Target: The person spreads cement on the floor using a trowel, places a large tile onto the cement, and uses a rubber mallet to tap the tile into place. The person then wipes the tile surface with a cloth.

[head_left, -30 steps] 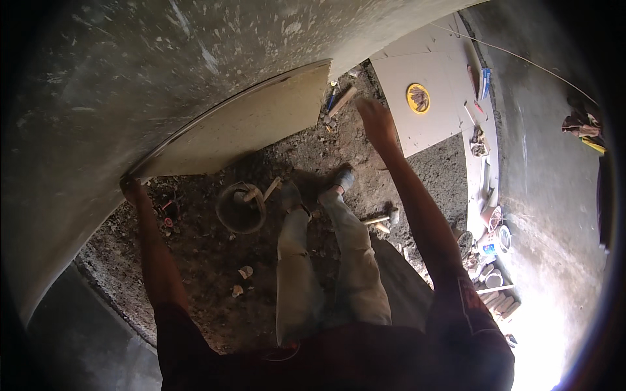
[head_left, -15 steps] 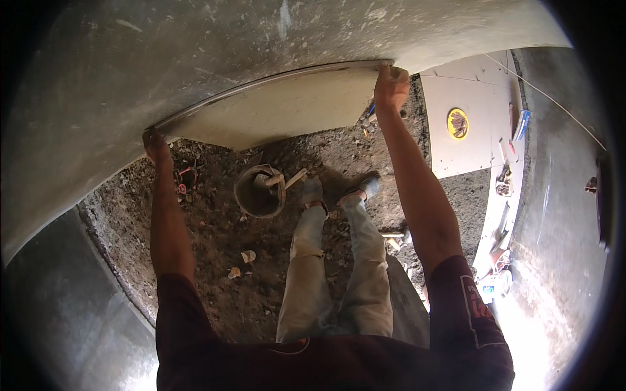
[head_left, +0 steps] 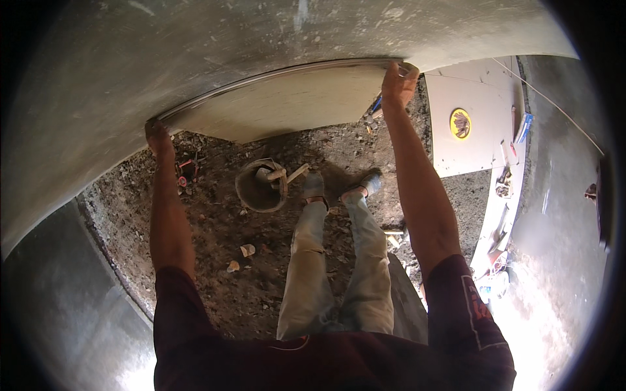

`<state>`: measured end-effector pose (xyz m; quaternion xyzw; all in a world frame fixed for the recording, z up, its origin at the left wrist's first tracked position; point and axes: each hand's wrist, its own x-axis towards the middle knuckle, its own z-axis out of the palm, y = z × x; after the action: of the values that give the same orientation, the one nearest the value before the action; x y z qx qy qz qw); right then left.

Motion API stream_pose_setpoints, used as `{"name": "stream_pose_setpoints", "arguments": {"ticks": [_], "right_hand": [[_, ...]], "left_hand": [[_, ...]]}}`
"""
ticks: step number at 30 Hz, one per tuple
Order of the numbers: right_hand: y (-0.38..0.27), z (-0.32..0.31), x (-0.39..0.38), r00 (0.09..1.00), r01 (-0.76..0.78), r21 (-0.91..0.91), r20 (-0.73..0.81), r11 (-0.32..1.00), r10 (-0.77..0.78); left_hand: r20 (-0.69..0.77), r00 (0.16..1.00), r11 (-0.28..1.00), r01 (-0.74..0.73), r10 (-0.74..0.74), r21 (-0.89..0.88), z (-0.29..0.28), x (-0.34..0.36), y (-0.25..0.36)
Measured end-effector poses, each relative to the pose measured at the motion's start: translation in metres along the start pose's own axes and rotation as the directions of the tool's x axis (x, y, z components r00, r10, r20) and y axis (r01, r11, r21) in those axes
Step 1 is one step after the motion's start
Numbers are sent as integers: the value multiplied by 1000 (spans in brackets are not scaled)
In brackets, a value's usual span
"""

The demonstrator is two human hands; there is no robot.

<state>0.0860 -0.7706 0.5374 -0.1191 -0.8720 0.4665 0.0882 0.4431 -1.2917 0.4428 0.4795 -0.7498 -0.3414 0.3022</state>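
A large, thin cream tile (head_left: 293,101) stands on edge close to the grey plastered wall (head_left: 261,32), its upper edge running along the wall. My left hand (head_left: 158,135) is closed round the upper left corner. At the opposite upper corner my right hand (head_left: 399,86) grips the edge, its fingers curled and partly hidden behind it. Below the tile, on the rough soil, is a dark bucket (head_left: 251,195) with a wooden-handled tool (head_left: 277,174) in it.
My feet (head_left: 314,186) stand on loose soil beside the bucket. Laid tiles (head_left: 450,98) at the right bear a yellow round container (head_left: 460,123) and a blue box (head_left: 523,128). A string (head_left: 554,111) stretches along the right wall. Red-handled tools (head_left: 187,173) lie at left.
Both hands and the tile appear slightly further right in the view, which has itself shifted a little. The right hand's fingers have changed their bend slightly; both hands keep hold of the tile.
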Motion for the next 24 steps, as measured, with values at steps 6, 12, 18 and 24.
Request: {"name": "stream_pose_setpoints", "arguments": {"ticks": [6,12,18,24], "right_hand": [[-2,-12,0,999,0,-97,46,995,4],[10,-53,-16,981,-66,-67,176,996,77],[79,-116,-3,622,-763,274,556,585,551],[157,-83,-16,263,-902,-137,576,409,774]], "left_hand": [[35,998,999,-43,43,13,-5,-2,-32],[137,984,831,-172,117,529,-39,-36,-27],[428,903,713,-316,24,626,-106,-98,20],[786,605,662,-540,-124,520,-150,-106,72]]}}
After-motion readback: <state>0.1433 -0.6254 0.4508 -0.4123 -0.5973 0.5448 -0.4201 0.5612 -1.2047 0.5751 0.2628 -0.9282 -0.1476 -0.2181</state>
